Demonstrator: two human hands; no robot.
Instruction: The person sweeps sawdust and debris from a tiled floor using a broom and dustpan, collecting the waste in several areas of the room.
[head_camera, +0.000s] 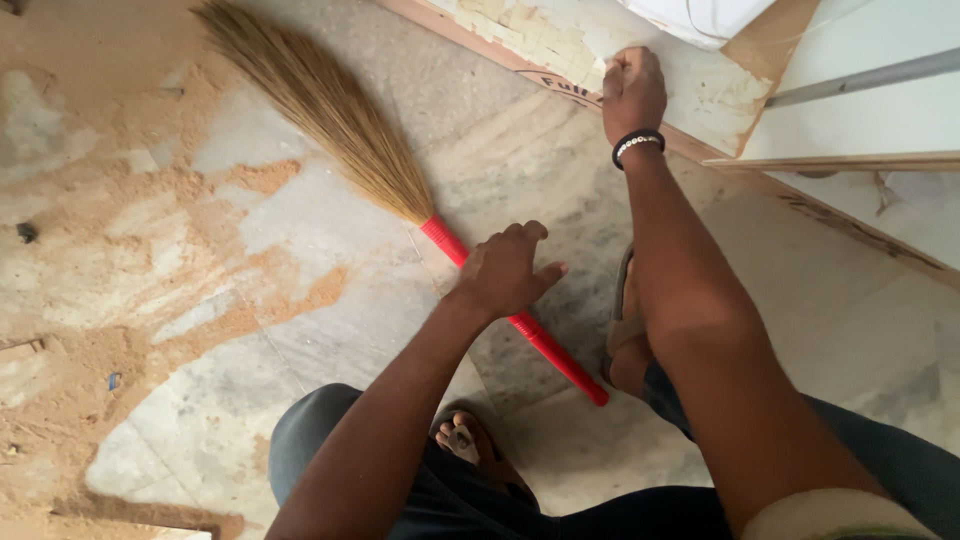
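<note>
The broom (400, 190) lies slantwise on the stone floor (330, 330), its long fan of dry grass bristles spread toward the far left and its red plastic handle running back toward the person's feet. It looks light for its length. The bristle head should be soft and springy, likely to bend and shed, while the handle looks stiff, smooth and perhaps a little slippery. The red part just behind the bristles seems the best place to grip.

Left of the broom, the floor is wide and open, covered with sawdust (150, 230) in loose drifts. Right of the broom, a worn wooden board (590, 50) and a white panel (880, 110) form a hard edge that narrows the room on that side.

The left hand (505, 272) is curled over the red handle near its middle, fingers folded down on it, though how firmly it grips I cannot tell. The right hand (632, 92), with a beaded band (638, 146) at the wrist, rests closed against the board, well apart from the broom.
</note>
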